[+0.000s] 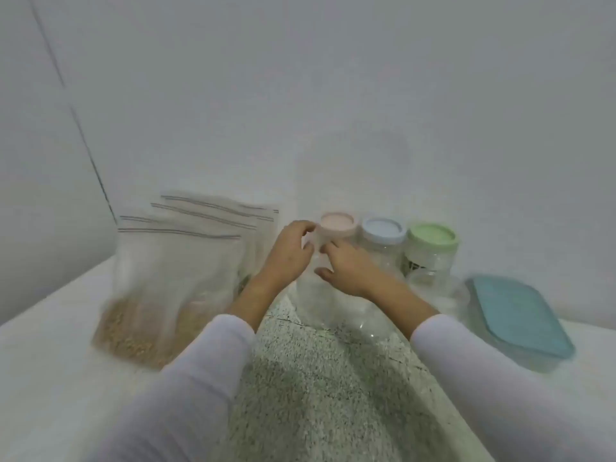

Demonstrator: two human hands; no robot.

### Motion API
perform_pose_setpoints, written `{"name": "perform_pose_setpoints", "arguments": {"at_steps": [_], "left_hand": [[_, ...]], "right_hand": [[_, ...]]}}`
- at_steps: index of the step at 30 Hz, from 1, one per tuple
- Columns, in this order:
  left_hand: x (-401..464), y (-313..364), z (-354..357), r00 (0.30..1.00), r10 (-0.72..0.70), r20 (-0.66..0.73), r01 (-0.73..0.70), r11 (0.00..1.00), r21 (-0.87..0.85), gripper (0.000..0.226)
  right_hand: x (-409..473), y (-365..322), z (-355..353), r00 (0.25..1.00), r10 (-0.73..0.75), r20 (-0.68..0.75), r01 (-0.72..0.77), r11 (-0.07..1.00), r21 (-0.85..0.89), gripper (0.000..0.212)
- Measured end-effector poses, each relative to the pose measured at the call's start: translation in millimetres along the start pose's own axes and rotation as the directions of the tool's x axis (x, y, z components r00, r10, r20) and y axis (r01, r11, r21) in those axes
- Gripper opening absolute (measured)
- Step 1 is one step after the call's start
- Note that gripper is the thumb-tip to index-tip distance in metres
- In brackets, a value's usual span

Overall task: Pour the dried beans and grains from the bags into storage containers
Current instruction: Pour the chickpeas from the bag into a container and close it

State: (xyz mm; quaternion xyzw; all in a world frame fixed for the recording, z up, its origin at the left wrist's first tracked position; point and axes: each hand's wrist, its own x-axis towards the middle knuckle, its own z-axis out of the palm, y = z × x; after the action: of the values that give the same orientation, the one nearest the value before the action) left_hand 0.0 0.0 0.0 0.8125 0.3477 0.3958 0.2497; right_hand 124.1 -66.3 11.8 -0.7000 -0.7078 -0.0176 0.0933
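From the head camera, the picture is soft and somewhat blurred. A stack of clear zip bags [180, 261] leans against the wall just beside the left hand [288, 251], on its outer side; the nearest one holds tan grains [133, 341] settled at its bottom, and what the bags behind it hold cannot be made out. Beyond the right hand [350, 266], on its outer side, stand two clear jars in a row along the wall: a blue-lidded jar [383, 231] and then a green-lidded jar [432, 238]. Further out on that side lies a rectangular container with a teal lid [518, 318], and a low clear round tub [440, 291] sits between it and the right forearm. Under the right wrist stands a large clear container [336, 308]; whether it carries a lid cannot be told. The surface [316, 395] between the two white sleeves is speckled stone, with pale sheeting on either side.

The pink-lidded jar [336, 226] stands upright between the two hands, at the fingertips of both and first in the row of jars. The left hand's fingers curl round its side just under the lid. The right hand reaches in from the other side, fingers bent toward the jar body, thumb spread below; blur hides whether they truly grip it.
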Motion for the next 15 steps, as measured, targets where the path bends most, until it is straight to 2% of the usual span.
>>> {"name": "perform_pose_setpoints", "arguments": {"at_steps": [2, 4, 7, 9, 11, 13, 15], "left_hand": [[-10, -9, -1, 0.997, -0.073, -0.022, 0.073, 0.997, -0.022, 0.034], [-25, -20, 3, 0.990, -0.135, -0.036, 0.133, 0.989, -0.072, 0.032], [-49, -36, 8, 0.962, -0.273, -0.026, 0.264, 0.946, -0.185, 0.043], [-67, -47, 15, 0.934, -0.357, 0.014, 0.350, 0.907, -0.235, 0.058], [-87, -57, 23, 0.917, -0.383, 0.109, 0.398, 0.878, -0.265, 0.069], [-107, -60, 27, 0.928, -0.330, 0.175, 0.372, 0.857, -0.357, 0.081], [-120, -58, 34, 0.947, -0.283, 0.154, 0.322, 0.816, -0.480, 0.088]], "right_hand": [[0, -8, 14, 0.996, 0.019, 0.083, -0.005, 0.987, -0.161, 0.056], [-4, -15, 26, 0.990, 0.030, 0.136, 0.004, 0.970, -0.244, 0.058], [-9, -19, 34, 0.995, 0.006, 0.102, 0.027, 0.946, -0.322, 0.055], [-12, -19, 36, 0.998, -0.020, 0.057, 0.037, 0.948, -0.315, 0.056], [-18, -21, 38, 0.999, -0.051, 0.006, 0.050, 0.957, -0.287, 0.059], [-26, -27, 44, 0.993, -0.089, -0.072, 0.069, 0.967, -0.243, 0.062], [-37, -31, 51, 0.981, -0.108, -0.162, 0.081, 0.983, -0.167, 0.060]]}}
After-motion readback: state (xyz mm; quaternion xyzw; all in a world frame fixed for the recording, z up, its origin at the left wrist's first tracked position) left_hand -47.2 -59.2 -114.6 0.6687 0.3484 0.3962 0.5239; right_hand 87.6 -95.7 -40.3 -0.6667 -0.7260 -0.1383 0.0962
